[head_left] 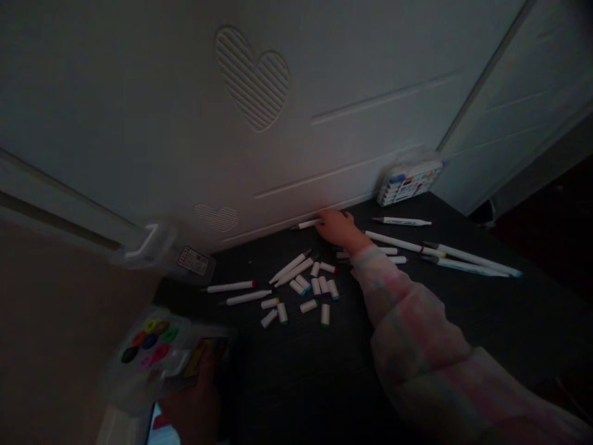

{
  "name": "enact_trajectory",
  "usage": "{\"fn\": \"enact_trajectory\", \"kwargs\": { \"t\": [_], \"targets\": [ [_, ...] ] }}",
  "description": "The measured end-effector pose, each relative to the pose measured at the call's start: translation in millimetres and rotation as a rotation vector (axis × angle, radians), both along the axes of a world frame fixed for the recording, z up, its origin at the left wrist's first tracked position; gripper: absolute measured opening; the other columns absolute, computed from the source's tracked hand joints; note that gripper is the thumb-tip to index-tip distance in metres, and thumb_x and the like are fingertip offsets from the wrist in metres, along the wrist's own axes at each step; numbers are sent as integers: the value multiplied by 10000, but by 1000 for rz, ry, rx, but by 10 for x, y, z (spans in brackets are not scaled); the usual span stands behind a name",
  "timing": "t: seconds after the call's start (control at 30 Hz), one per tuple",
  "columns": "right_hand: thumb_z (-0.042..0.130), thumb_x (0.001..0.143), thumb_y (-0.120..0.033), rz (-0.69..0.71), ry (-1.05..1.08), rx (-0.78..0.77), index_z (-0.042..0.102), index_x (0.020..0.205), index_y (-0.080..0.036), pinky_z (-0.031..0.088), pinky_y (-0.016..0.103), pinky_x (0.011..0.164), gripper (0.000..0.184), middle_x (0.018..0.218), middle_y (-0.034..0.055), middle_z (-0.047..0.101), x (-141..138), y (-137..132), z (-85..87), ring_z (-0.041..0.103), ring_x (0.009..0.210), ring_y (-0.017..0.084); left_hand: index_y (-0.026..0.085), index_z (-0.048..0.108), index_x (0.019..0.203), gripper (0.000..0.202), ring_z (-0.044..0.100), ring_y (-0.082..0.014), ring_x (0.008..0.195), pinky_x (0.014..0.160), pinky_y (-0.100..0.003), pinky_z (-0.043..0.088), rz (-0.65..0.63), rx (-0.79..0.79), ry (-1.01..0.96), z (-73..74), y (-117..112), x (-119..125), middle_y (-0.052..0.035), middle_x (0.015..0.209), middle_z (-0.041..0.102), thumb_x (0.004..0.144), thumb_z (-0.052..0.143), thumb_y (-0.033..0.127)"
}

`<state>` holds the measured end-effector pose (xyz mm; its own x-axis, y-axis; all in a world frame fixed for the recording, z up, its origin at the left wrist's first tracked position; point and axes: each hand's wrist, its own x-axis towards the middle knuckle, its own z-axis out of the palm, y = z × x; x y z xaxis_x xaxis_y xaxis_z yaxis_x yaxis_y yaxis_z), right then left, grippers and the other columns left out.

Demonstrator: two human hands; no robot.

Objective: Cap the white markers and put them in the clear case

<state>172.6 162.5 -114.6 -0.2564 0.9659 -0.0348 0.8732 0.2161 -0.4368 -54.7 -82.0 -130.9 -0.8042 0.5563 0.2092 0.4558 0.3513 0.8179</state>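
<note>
While the right hand stretches out to the far edge of the dark table, its fingers meet one end of a white marker lying at the foot of the pale panel; the hand hides that end, so I cannot tell whether the fingers are closed on it or only touching. Reaching over so much clutter is probably the main risk: the plaid sleeve hangs loose, and a low sweep of the cuff could roll the nearby markers or scatter the short caps. Uncapped tips, such as those on the markers near the middle, could also leave ink on the cloth. The left hand, well apart from the right, appears to grip the corner of a clear case with coloured round ends inside; blurred and tilted beyond the table's left edge, it could spill or drop if that grip loosens. The white marker lies just left of the right hand's fingertips, and well beyond the left hand, with the caps between.
</note>
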Motion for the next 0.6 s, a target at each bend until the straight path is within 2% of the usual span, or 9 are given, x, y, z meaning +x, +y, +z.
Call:
{"fn": "enact_trajectory", "kwargs": {
  "t": [0.1,0.23,0.43,0.5,0.6],
  "targets": [
    [412,794,-233,-2,-29,-34,548,1119,-191,280,519,909,355,1180,130,546,0,9,-54,458,1101,292,145,583,884,369,409,-330,1184,1033,-501,244,50,-32,113,-49,9,-37,-122,1137,571,631,611,412],
    [415,757,-129,-32,-55,-56,611,1033,-208,287,486,888,348,1150,117,566,20,25,-72,465,1080,286,146,591,868,346,415,-314,1184,1054,-476,212,3,-31,180,-97,5,-65,-119,1123,583,660,591,422],
    [406,740,-74,-36,-15,-37,610,998,-162,304,462,864,340,1088,139,582,31,9,-83,504,1025,283,141,550,1003,439,419,-280,1187,1062,-436,211,-3,20,64,-111,10,-31,-104,1168,559,651,622,394],
    [410,750,-83,12,27,-16,593,1004,-140,328,427,856,318,1084,143,573,36,-12,-31,514,1001,266,141,533,1020,462,366,-273,1229,1076,-432,166,-2,9,44,-93,11,-13,-115,1206,530,657,610,417],
    [448,753,-98,135,108,42,562,1003,-123,360,307,843,277,1068,111,561,29,-78,160,511,973,194,131,493,1054,511,278,-269,1278,1082,-442,100,20,-14,48,-67,-2,3,-148,1253,481,665,587,448]
  ]
}}
